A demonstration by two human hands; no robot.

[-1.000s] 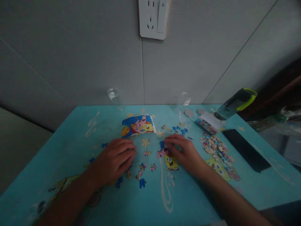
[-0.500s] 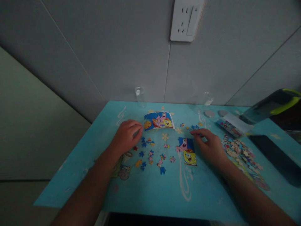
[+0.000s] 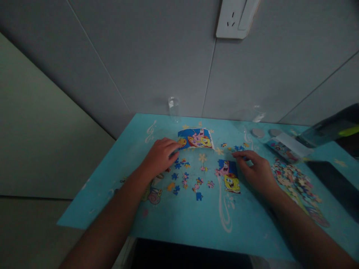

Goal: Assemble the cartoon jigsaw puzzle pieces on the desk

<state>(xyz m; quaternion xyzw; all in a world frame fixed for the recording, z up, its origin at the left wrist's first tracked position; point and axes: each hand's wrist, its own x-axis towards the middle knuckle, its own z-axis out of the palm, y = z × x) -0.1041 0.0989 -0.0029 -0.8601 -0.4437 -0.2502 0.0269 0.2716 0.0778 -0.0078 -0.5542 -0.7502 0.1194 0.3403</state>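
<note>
My left hand [image 3: 162, 155] is at the left edge of a curved picture card [image 3: 196, 139] with cartoon figures. Its fingertips overlap the card's edge, and the thumb stands apart from the bent fingers. My right hand [image 3: 256, 168] hovers just right of a joined puzzle section [image 3: 229, 177] showing a pink and a yellow figure. Thumb and forefinger are closed together there; a small bluish spot shows by them, too unclear to name. Between the hands lie several loose puzzle pieces [image 3: 185, 179], with a blue piece [image 3: 199, 196] nearest me. More blue pieces [image 3: 239, 148] lie beyond my right fingertips.
A heap of puzzle pieces [image 3: 297, 181] lies at the right, beside a dark flat object [image 3: 335, 183]. Behind are a small printed box [image 3: 283, 148], round lids [image 3: 258, 132], a bottle [image 3: 328, 129] and clear containers [image 3: 174, 109] near the wall.
My left hand has moved right, so its fingertips now overlap the card's edge. My right hand stays about where it was over the table. The camera view has shifted slightly.
</note>
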